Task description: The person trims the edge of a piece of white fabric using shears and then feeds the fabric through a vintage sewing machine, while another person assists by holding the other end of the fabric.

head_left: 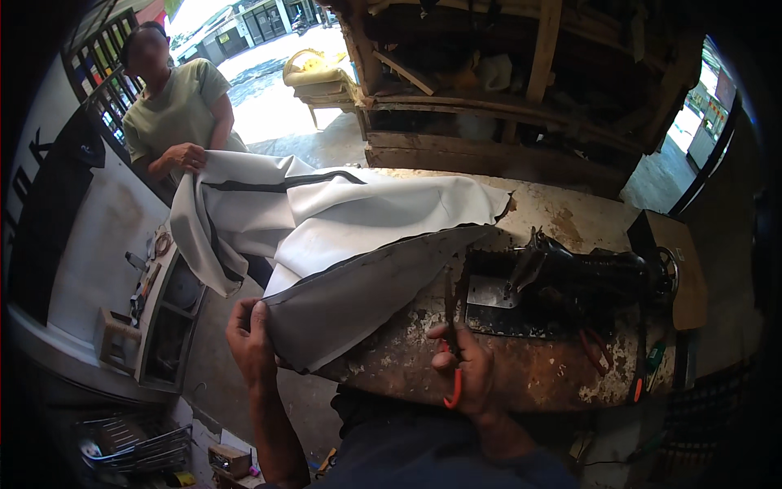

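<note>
A large sheet of pale grey vinyl-like fabric with dark edge strips drapes over the worktable and hangs off its left side. My left hand pinches its near left corner between thumb and fingers. In my right hand is a pair of scissors with red handles. Their dark blades point away from me, just right of the fabric's edge and apart from it. Whether the blades are spread cannot be made out. Across the table at the far left, another person's hand grips the fabric's far end.
A black sewing machine stands on the worn worktable, right of my right hand. Red-handled pliers and a green-handled tool lie near it. Behind rises a wooden furniture frame. A low cabinet stands at left.
</note>
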`<state>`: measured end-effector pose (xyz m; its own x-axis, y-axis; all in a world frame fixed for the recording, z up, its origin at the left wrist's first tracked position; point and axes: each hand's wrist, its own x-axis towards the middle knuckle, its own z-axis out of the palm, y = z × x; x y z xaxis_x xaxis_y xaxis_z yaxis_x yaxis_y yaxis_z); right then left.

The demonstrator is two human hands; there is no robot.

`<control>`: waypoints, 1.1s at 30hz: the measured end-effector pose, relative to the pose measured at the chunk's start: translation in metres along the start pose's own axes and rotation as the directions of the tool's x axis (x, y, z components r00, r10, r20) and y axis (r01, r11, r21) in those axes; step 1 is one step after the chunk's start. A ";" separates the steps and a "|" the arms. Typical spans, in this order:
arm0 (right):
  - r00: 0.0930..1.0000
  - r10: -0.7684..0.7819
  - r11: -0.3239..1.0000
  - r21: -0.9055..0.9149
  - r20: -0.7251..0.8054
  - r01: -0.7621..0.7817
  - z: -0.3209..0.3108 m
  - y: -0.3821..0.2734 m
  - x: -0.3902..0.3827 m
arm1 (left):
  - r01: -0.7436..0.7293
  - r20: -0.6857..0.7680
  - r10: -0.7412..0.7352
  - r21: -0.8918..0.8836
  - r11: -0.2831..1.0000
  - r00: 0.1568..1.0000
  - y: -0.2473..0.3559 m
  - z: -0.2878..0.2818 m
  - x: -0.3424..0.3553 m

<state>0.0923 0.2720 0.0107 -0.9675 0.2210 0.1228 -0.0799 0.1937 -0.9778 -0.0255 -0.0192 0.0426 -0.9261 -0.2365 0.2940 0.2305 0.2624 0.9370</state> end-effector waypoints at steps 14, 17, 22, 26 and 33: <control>0.761 -0.278 0.856 -0.208 0.586 0.472 0.064 0.002 0.007 | 0.133 0.073 -0.123 -0.153 0.979 0.990 -0.013 -0.041 0.038; 0.741 -0.477 0.775 -0.172 0.473 0.609 0.134 0.009 0.012 | 0.147 0.077 -0.134 -0.187 0.971 0.988 -0.014 -0.047 0.046; 0.796 -0.554 0.643 -0.481 0.245 0.596 0.177 0.015 0.043 | 0.220 0.155 -0.186 -0.242 0.945 0.970 -0.015 -0.062 0.049; 0.780 -0.570 0.556 -0.579 0.257 0.597 0.191 0.000 0.060 | 0.270 0.191 -0.219 -0.300 0.915 0.957 -0.024 -0.072 0.050; 0.728 -0.638 0.536 -0.536 0.249 0.653 0.212 -0.021 0.075 | 0.328 0.250 -0.246 -0.376 0.867 0.937 -0.030 -0.074 0.050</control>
<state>-0.0295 0.0814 0.0046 -0.7134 -0.2004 0.6715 -0.5457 0.7601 -0.3529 -0.0566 -0.1078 0.0428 -0.9986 -0.0522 -0.0022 0.0084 -0.2021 0.9793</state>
